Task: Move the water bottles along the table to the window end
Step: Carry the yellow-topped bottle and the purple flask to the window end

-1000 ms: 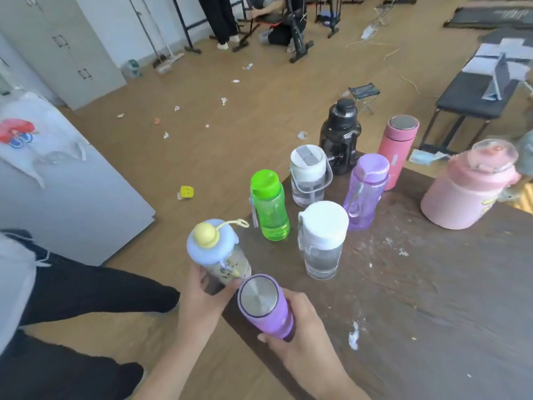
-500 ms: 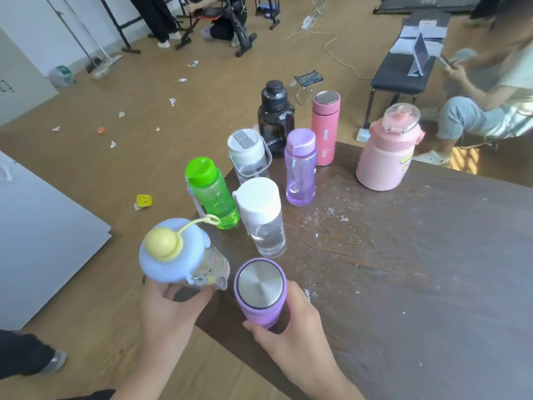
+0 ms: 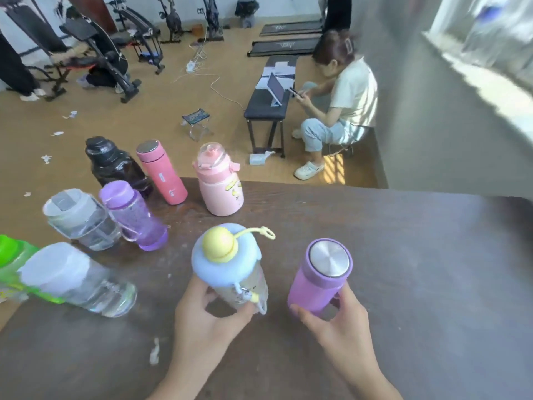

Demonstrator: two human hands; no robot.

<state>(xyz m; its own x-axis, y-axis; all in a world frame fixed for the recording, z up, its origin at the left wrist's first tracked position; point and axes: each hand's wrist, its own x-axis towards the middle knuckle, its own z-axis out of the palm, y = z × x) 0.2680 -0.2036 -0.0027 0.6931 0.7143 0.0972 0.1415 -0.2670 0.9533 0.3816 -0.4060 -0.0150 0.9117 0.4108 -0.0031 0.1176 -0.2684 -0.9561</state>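
Left hand (image 3: 202, 321): grip clamped on the blue-capped clear bottle (image 3: 230, 267). Right hand (image 3: 343, 333): grip clamped on the purple steel-lidded flask (image 3: 320, 278). Both bottles are near centre over the desk (image 3: 418, 269). Remaining bottles stand far left, among them the pink jug (image 3: 219, 183).

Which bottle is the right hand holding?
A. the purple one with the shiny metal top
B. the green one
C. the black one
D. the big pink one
A: the right hand is wrapped around the base of the purple bottle with the metal lid, while the left hand grips the bottle with the blue cap and yellow ball.
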